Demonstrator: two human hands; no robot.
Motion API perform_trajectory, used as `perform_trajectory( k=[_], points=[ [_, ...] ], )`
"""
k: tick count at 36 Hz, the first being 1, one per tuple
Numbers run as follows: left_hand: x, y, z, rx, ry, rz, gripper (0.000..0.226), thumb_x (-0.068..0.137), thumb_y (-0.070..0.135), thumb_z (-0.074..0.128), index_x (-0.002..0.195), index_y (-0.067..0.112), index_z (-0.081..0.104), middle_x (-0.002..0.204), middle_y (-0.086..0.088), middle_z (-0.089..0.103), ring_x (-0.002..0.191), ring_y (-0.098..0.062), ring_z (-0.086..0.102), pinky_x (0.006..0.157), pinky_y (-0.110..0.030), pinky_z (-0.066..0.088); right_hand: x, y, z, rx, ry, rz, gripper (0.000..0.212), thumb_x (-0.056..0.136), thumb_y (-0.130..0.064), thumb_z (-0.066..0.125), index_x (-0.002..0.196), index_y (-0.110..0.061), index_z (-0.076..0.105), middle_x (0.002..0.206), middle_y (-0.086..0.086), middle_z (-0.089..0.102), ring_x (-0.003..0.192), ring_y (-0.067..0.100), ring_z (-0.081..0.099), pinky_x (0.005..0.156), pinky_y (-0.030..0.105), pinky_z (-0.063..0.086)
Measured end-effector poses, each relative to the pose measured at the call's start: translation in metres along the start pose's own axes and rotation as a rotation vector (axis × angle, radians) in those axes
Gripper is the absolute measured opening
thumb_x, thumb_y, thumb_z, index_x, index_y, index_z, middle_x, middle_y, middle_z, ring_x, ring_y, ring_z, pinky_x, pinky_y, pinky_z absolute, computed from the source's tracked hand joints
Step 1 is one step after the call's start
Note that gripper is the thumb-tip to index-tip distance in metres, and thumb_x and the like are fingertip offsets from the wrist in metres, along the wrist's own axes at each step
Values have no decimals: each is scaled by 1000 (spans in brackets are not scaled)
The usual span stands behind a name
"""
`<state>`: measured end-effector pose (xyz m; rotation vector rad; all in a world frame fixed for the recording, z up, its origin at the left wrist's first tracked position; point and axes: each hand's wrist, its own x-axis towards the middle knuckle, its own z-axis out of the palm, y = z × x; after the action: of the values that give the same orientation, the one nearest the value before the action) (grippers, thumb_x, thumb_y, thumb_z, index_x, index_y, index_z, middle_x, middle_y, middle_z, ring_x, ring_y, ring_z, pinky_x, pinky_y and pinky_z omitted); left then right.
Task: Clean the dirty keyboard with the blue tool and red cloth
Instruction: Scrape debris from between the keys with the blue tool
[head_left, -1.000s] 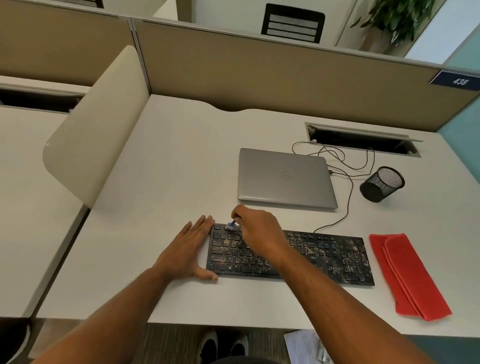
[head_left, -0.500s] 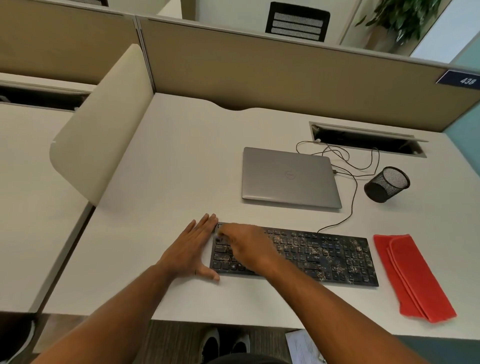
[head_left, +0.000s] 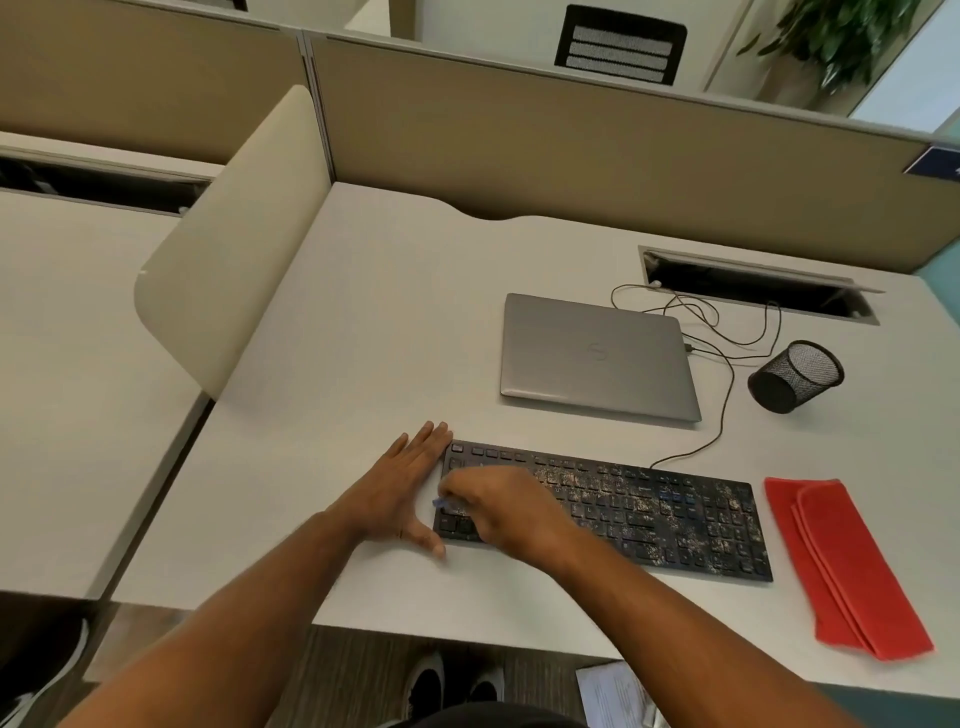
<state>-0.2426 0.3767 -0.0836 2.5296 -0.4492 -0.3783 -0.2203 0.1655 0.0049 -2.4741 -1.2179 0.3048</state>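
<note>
A black keyboard (head_left: 649, 514) speckled with pale crumbs lies near the desk's front edge. My right hand (head_left: 498, 506) is curled over its left end and grips a small blue tool (head_left: 440, 502), whose tip shows at the hand's left side. My left hand (head_left: 402, 483) lies flat on the desk with straight fingers, pressed against the keyboard's left edge. A folded red cloth (head_left: 841, 566) lies on the desk to the right of the keyboard, apart from both hands.
A shut grey laptop (head_left: 597, 356) sits behind the keyboard, with thin cables (head_left: 727, 332) trailing to a desk cable slot (head_left: 753, 283). A black mesh cup (head_left: 795, 376) lies on its side at right. A cream divider (head_left: 234, 244) stands at left. Papers (head_left: 613, 693) lie on the floor.
My right hand with the blue tool has moved from the keyboard's top-left corner down and toward me over the left keys. My left hand has stayed put.
</note>
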Motion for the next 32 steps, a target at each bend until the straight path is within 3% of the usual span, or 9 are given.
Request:
perform_trajectory(
  k=[3, 6, 10, 12, 14, 18, 24, 28, 32],
  points=[
    [0, 0, 0, -8, -4, 4, 153, 59, 86, 75, 163, 22, -18, 171, 5, -18, 155, -9, -24, 126, -36, -14, 5, 4, 0, 15, 122, 63, 20, 93, -11, 64, 108, -24, 68, 97, -5, 74, 80, 14, 67, 64, 24, 50],
    [0, 1, -2, -11, -2, 13, 153, 59, 88, 72, 163, 21, -18, 171, 5, -18, 154, -8, -25, 126, -35, -15, 3, 9, 4, -32, 74, 72, 23, 94, -10, 59, 110, -24, 66, 97, -4, 72, 83, 17, 67, 68, 33, 56],
    [0, -1, 0, -6, -2, 13, 152, 62, 82, 78, 162, 23, -19, 171, 6, -21, 154, -9, -26, 125, -35, -16, -7, -2, 6, -2, -49, 10, 19, 95, -15, 65, 111, -25, 64, 100, -5, 71, 82, 10, 64, 67, 23, 51],
    [0, -2, 1, -4, -6, 11, 152, 63, 81, 79, 162, 23, -21, 170, 7, -22, 154, -9, -27, 125, -35, -17, -8, -5, 5, 49, -44, 14, 17, 96, -17, 65, 111, -23, 64, 104, -4, 71, 82, 5, 60, 66, 15, 42],
    [0, -2, 1, 3, -9, 14, 152, 63, 79, 80, 162, 23, -21, 170, 7, -23, 154, -8, -28, 125, -33, -18, -7, -4, 3, 90, 8, 64, 15, 97, -17, 64, 111, -23, 66, 103, -5, 73, 82, 2, 60, 65, 11, 42],
    [1, -1, 0, 14, -15, 17, 153, 63, 79, 80, 161, 22, -22, 169, 7, -24, 153, -7, -28, 124, -33, -19, -7, 2, 6, 12, 41, 66, 21, 95, -12, 64, 112, -24, 66, 99, -6, 73, 82, 10, 67, 68, 28, 58],
    [0, -4, 2, 25, -19, 15, 154, 63, 81, 79, 161, 22, -24, 170, 6, -25, 154, -9, -28, 125, -36, -17, -14, -13, 7, 50, -45, 38, 14, 98, -17, 61, 110, -24, 65, 98, -4, 71, 77, 9, 61, 65, 23, 47],
    [1, -4, 2, 38, -29, 14, 154, 62, 83, 77, 160, 23, -25, 169, 6, -26, 153, -10, -29, 126, -37, -17, -10, -12, 3, 61, 76, 100, 16, 97, -14, 61, 109, -22, 65, 95, -4, 71, 77, 11, 63, 65, 28, 54],
    [2, -4, 2, 31, -35, 17, 154, 62, 82, 78, 160, 23, -26, 169, 6, -27, 153, -10, -29, 125, -38, -17, -11, -19, 5, -46, -10, 40, 17, 92, -9, 65, 106, -20, 63, 92, -1, 69, 79, 16, 65, 67, 30, 56]
  ],
)
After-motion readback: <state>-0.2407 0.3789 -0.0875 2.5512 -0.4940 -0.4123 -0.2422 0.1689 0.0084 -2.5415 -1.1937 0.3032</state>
